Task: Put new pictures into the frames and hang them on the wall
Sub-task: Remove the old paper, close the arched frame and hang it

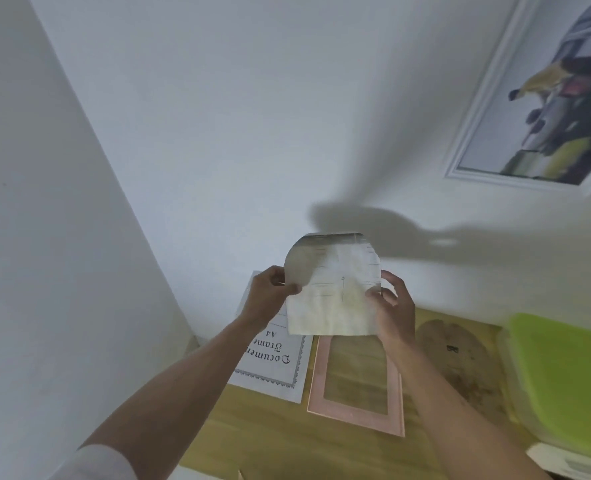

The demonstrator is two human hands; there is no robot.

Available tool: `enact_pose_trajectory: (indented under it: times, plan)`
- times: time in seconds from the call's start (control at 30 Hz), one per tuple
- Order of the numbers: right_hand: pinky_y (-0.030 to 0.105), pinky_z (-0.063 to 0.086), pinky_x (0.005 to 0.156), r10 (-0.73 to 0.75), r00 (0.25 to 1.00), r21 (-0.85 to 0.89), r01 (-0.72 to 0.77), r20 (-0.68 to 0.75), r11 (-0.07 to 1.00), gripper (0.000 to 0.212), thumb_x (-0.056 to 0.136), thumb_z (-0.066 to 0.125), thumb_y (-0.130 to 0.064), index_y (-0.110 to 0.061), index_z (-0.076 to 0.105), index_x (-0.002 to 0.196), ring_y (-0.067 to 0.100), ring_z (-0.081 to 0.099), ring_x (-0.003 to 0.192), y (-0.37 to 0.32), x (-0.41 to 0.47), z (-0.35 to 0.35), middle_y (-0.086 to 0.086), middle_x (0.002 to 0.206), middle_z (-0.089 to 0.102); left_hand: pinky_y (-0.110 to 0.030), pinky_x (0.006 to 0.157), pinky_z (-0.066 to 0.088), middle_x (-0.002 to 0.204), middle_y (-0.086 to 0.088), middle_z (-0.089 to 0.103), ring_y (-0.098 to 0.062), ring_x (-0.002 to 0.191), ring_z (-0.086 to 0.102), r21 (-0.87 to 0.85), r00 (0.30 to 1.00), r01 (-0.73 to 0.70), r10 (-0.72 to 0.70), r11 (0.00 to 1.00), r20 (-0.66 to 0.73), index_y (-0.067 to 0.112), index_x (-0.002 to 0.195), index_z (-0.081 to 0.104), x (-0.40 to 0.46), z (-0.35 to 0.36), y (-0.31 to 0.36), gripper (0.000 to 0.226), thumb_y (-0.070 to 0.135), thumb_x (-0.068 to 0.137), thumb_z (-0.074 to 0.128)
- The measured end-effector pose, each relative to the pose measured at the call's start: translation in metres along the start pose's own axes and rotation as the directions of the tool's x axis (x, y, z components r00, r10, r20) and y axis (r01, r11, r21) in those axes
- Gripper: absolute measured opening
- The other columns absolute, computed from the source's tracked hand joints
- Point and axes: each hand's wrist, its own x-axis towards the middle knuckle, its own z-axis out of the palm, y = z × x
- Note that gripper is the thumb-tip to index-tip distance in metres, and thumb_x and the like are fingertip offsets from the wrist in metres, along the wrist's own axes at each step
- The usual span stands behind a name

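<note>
I hold a pale, curling picture sheet (332,296) up in front of the white wall, above the table. My left hand (268,292) pinches its left edge and my right hand (391,306) pinches its right edge. The sheet's top corners bend backward. Below it, a pink frame (321,386) lies flat on the wooden table (273,434). Left of the pink frame lies a white insert sheet (269,368) printed "Document Frame A4". A white-framed picture (543,98) hangs on the wall at the upper right.
A brown backing board (460,362) lies on the table to the right of the pink frame. A lime-green plastic container (571,379) stands at the right edge, with a white object (571,462) in front of it. The wall corner runs down the left.
</note>
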Motion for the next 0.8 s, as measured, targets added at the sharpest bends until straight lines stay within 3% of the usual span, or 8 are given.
enact_pose_trajectory:
  times: [0.13,0.3,0.47,0.53,0.67,0.8]
  plan:
    - [0.025,0.051,0.079,0.062,0.992,-0.018,-0.064,-0.111,0.998,0.04,0.084,0.069,-0.006,-0.031,0.063,0.114,0.008,0.066,0.096,0.021,-0.009,-0.025,-0.002,0.101,0.071,-0.036,0.076,0.053,0.09,-0.005,0.074,-0.02,0.082,0.07,0.057,1.0,0.022,-0.023,0.998,0.021,0.017,0.099,0.067,-0.009,0.025,-0.017,0.03,0.007,0.072,0.077]
    - [0.025,0.051,0.067,0.086,0.984,-0.288,-0.129,-0.158,0.949,0.039,0.088,0.063,-0.01,-0.024,0.058,0.124,0.004,0.062,0.09,0.059,-0.017,-0.056,-0.007,0.106,0.065,-0.038,0.075,0.057,0.086,0.001,0.07,-0.017,0.076,0.068,0.289,0.997,0.011,-0.034,0.957,0.073,0.019,0.104,0.065,-0.017,0.057,-0.044,0.033,0.011,0.075,0.078]
    - [0.021,0.043,0.065,0.124,0.981,-0.457,-0.181,-0.151,0.871,0.034,0.09,0.06,-0.005,-0.017,0.055,0.122,0.02,0.063,0.092,0.095,-0.026,-0.082,-0.001,0.106,0.065,-0.034,0.068,0.058,0.087,-0.001,0.067,-0.019,0.076,0.066,0.486,0.992,0.014,-0.074,0.874,0.105,0.015,0.112,0.062,-0.029,0.087,-0.071,0.035,0.012,0.079,0.074]
    - [0.026,0.045,0.064,0.146,0.981,-0.514,-0.19,-0.127,0.837,0.032,0.09,0.057,-0.003,-0.016,0.057,0.119,0.025,0.063,0.089,0.105,-0.03,-0.089,0.0,0.1,0.064,-0.033,0.068,0.056,0.085,0.002,0.064,-0.016,0.074,0.063,0.553,0.99,0.019,-0.094,0.833,0.109,0.016,0.113,0.062,-0.033,0.094,-0.081,0.036,0.013,0.079,0.073]
    - [0.036,0.053,0.081,0.206,0.978,-0.712,-0.167,-0.031,0.682,0.038,0.09,0.057,-0.014,-0.023,0.057,0.127,0.019,0.058,0.096,0.126,-0.036,-0.1,0.001,0.112,0.059,-0.039,0.072,0.058,0.086,0.0,0.066,-0.019,0.078,0.065,0.641,0.985,0.038,-0.138,0.767,0.107,0.018,0.12,0.061,-0.037,0.099,-0.096,0.042,0.013,0.08,0.069]
    - [0.036,0.047,0.094,0.24,0.971,-0.803,-0.139,0.005,0.579,0.048,0.094,0.056,-0.013,-0.024,0.05,0.141,0.026,0.052,0.115,0.128,-0.037,-0.102,0.009,0.128,0.048,-0.043,0.081,0.055,0.1,-0.002,0.058,-0.022,0.086,0.06,0.725,0.978,-0.007,-0.148,0.689,0.15,0.013,0.116,0.061,-0.038,0.103,-0.106,0.039,0.015,0.078,0.068]
